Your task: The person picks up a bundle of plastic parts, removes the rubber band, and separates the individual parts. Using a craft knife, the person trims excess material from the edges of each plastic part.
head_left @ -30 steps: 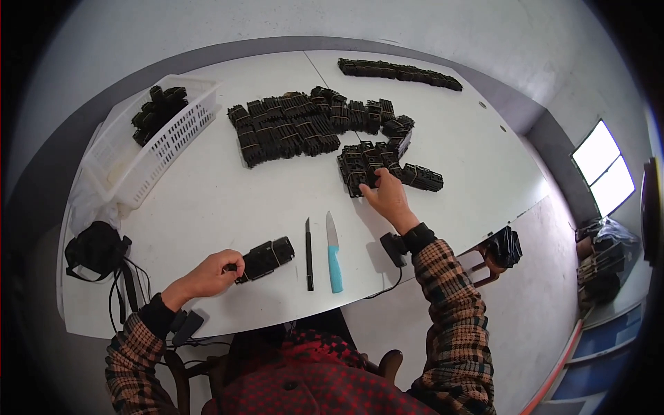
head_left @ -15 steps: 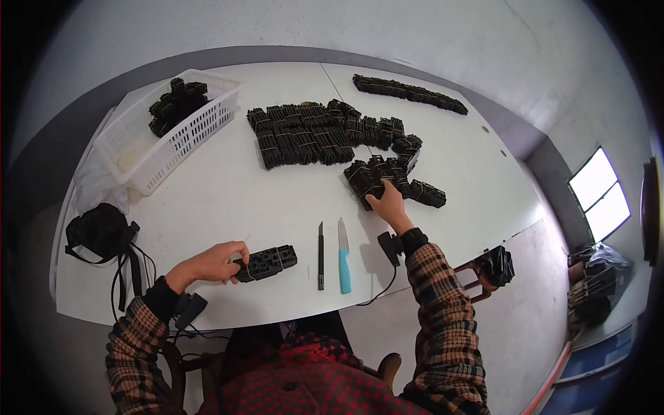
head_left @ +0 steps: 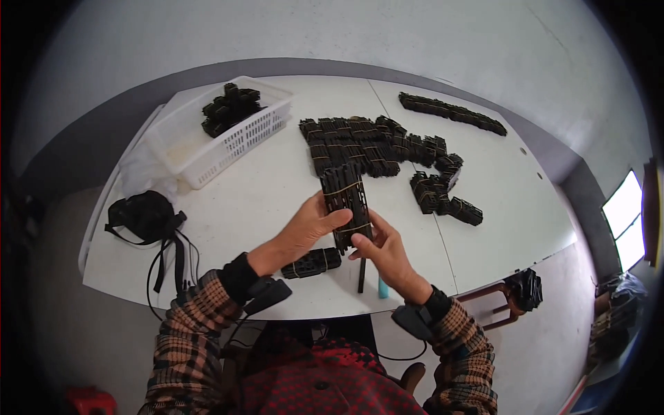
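Between both hands: one held bundle (head_left: 346, 197) of thin black slotted strips, apparently lifted off the white table (head_left: 242, 218), long side pointing away from the body.
Left hand (head_left: 304, 232): closed around the left side, thumb laid across the upper face, fingers mostly hidden.
Right hand (head_left: 387, 254): closed on the near right corner, thumb beside the lower band, opened only as far as the strips require.
Bands on these strips: two yellowish loops, one toward each end, both in place; tying judged complete here.
Near the left wrist: a lying bundle (head_left: 311, 263), also banded; contact with the hand unclear.
Just beyond the right thumb: a slim black tool (head_left: 362, 278) and a turquoise handle (head_left: 383, 288), both partly covered.
Centre block (head_left: 379, 160): banded bundles packed side by side, trailing rightward into a small cluster (head_left: 429, 192).
Tied so far: apparently most of the block and cluster; amount left to handle, cannot tell.
Far row (head_left: 453, 114): long dark line of bundles, well apart from the block.
White basket (head_left: 238, 147): slotted walls, dark pile (head_left: 232, 111) inside, banding too small to confirm.
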Demonstrator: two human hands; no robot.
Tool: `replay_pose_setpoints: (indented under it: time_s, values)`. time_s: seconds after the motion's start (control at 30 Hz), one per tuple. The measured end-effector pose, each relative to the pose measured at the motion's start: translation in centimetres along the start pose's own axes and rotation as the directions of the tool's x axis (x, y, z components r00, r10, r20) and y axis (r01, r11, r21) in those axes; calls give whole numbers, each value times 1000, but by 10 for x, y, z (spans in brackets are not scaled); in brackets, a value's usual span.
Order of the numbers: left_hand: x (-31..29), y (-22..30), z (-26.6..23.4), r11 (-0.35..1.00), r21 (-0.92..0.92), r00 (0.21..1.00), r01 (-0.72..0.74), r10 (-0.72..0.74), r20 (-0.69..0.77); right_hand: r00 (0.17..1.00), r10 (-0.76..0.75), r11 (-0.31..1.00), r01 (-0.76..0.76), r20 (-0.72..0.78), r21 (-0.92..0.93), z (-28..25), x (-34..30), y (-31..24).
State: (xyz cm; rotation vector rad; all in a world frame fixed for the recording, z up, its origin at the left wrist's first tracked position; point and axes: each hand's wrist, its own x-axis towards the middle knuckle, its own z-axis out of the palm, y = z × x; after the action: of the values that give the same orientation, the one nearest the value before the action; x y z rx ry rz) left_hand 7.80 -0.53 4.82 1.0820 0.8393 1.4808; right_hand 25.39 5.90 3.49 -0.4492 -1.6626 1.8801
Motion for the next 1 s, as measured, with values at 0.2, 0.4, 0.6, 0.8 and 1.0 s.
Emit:
replay_pose_setpoints:
  time_s: [0.2, 0.4, 0.6, 0.8, 1.0]
  values:
    - [-20, 12, 13, 997, -73, 999, -2, -2, -46, 987, -149, 920, 159, 57, -359, 22, -12, -8]
    - [-31, 18, 16, 993, -71, 995, 91, -89, 36, 987, -125, 709, 157, 96, -688, 1, -15, -53]
    - [-35, 15, 34, 994, -39, 982, 106, -99, 163, 992, -56, 995, 65, 110, -78, 7, -2, -68]
    - [-40, 10, 38, 996, 89, 986, -26, 11, 165, 966, -206, 974, 217, 156, -60, 13, -12, -63]
    - [-41, 9, 36, 998, 63, 984, -30, 19, 176, 941, -291, 941, 315, 174, -128, 16, -17, -66]
